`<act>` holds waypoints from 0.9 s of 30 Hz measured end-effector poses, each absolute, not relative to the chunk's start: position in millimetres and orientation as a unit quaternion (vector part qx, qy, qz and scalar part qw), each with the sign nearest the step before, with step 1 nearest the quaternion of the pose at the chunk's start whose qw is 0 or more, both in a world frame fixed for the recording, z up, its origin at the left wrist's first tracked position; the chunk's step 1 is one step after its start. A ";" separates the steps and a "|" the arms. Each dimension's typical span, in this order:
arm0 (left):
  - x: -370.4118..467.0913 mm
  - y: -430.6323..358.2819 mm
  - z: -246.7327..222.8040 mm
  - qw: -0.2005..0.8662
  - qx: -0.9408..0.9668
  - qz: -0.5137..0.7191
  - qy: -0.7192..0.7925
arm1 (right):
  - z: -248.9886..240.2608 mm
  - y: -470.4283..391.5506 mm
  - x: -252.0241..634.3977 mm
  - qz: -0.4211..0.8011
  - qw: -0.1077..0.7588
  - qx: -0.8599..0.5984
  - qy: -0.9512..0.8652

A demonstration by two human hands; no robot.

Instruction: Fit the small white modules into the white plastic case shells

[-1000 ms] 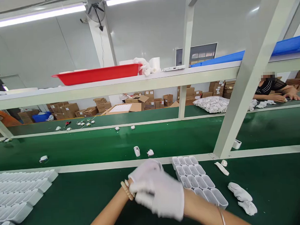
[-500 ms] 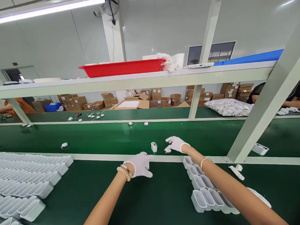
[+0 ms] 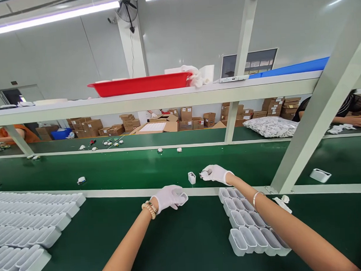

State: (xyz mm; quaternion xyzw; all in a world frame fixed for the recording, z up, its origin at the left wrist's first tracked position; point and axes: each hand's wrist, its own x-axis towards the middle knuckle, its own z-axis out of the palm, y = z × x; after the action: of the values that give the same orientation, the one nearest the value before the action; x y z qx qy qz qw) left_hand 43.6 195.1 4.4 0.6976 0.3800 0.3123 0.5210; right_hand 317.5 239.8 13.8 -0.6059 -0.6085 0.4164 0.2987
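My right hand, in a white glove, is over the green belt with its fingertips pinched on a small white part with dark bits on it. Just left of that part, a white housing stands upright on the belt, showing a dark inside. My left hand, gloved too, is nearer to me by the pale rail, its fingers curled in. Something whitish seems to be at its fingertips, but I cannot make out what. Rows of open white housings stand below my right forearm.
Many more white housings fill the left side. A slanted post rises at right and carries a shelf with a red tray. Small parts lie on the belt. Across it are a bag of white pieces and a co-worker's arm.
My right hand has closed on the small white part and lifted it slightly off the belt. The fingers of my left hand, spread before, have curled in. The view has shifted a little.
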 end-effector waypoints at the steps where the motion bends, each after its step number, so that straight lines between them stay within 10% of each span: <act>1: 45.5 195.1 9.7 0.550 0.685 0.308 0.366 | 21.4 232.3 315.3 0.426 0.323 -0.590 -0.605; 10: 66.7 165.9 51.0 0.639 0.625 0.335 0.298 | 75.2 131.9 275.2 0.481 0.471 -0.447 -0.589; 19: 57.3 120.6 95.6 0.288 0.796 0.395 0.357 | 77.3 88.7 271.8 0.403 0.480 -0.489 -0.607; 27: 32.6 109.3 108.6 0.600 0.679 0.326 0.269 | 85.1 73.7 267.6 0.334 0.501 -0.435 -0.670</act>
State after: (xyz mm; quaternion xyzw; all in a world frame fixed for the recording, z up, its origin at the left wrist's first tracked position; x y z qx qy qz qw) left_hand 32.6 109.3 108.6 0.6789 0.2693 0.3261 0.6003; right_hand 267.6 73.7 85.1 -0.4345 -0.6699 0.3335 0.5011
